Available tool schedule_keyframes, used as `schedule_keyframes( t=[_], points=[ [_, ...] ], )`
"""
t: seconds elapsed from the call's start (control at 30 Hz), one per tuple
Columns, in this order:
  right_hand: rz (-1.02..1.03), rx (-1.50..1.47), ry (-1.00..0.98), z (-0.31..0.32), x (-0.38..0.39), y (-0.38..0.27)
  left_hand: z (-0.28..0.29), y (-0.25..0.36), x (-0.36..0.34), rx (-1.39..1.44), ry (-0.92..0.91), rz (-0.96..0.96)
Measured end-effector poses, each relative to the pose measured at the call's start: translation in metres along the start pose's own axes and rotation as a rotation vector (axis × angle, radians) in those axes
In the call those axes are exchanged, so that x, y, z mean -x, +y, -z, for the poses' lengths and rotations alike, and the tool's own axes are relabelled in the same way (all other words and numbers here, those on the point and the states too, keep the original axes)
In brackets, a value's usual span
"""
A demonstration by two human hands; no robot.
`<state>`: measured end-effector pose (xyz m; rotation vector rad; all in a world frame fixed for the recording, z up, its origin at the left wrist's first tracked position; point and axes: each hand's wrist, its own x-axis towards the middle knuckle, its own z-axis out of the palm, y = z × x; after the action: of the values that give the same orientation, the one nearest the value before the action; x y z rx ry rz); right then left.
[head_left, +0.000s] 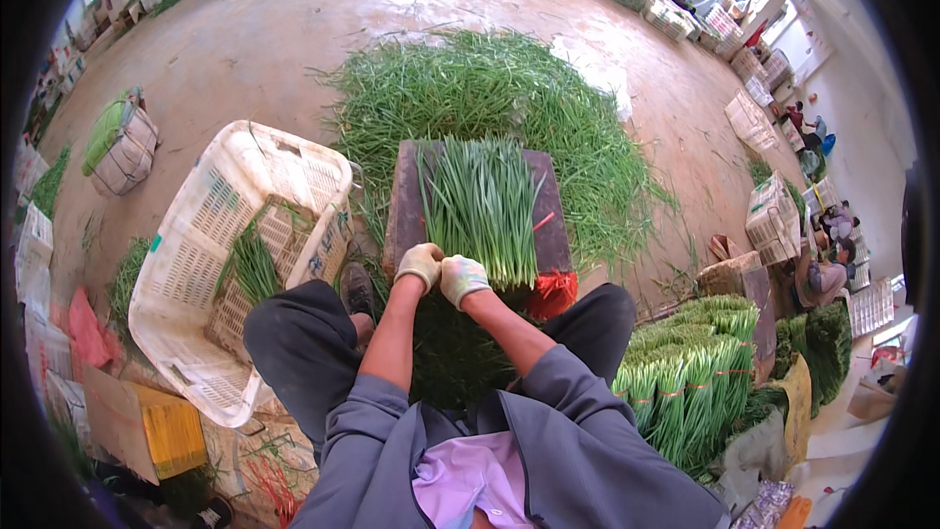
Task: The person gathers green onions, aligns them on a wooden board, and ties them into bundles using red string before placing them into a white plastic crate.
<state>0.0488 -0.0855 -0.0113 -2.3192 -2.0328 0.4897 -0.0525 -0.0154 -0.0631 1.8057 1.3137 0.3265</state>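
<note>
A wide layer of green chives (480,196) lies on a dark low bench (406,201) in front of me, pale stem ends toward me. At the near left corner of this layer, my left hand (420,264), in a pale work glove, is closed at the stem ends. My right hand (462,279), gloved too, is closed right beside it, and the two touch. Stems run down into both hands; the fingertips are largely hidden. A bunch of red ties (555,296) hangs at the bench's near right corner, and a thin red tie (544,220) lies beside the chives.
Loose green leaves (460,83) are heaped around the bench's far side. A large white crate (186,235) with some chives (253,264) inside stands at my left. Tied chive bundles (685,362) stand upright at my right. Other people (827,274) sit along the right side.
</note>
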Motion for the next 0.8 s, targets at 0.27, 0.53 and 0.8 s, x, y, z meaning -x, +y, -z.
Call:
schedule_keyframes(
  t=[0.27, 0.53, 0.8],
  points=[
    [0.404, -0.115, -0.835, 0.009, 0.065, 0.011, 0.002, -0.002, 0.006, 0.052, 0.052, -0.027],
    [0.313, -0.368, 0.116, 0.027, -0.053, 0.003, -0.019, -0.01, 0.011, -0.058, 0.203, -0.057],
    [0.151, -0.083, -0.118, -0.011, -0.1, 0.027, -0.001, 0.005, 0.042, 0.086, 0.143, 0.004]
  ],
)
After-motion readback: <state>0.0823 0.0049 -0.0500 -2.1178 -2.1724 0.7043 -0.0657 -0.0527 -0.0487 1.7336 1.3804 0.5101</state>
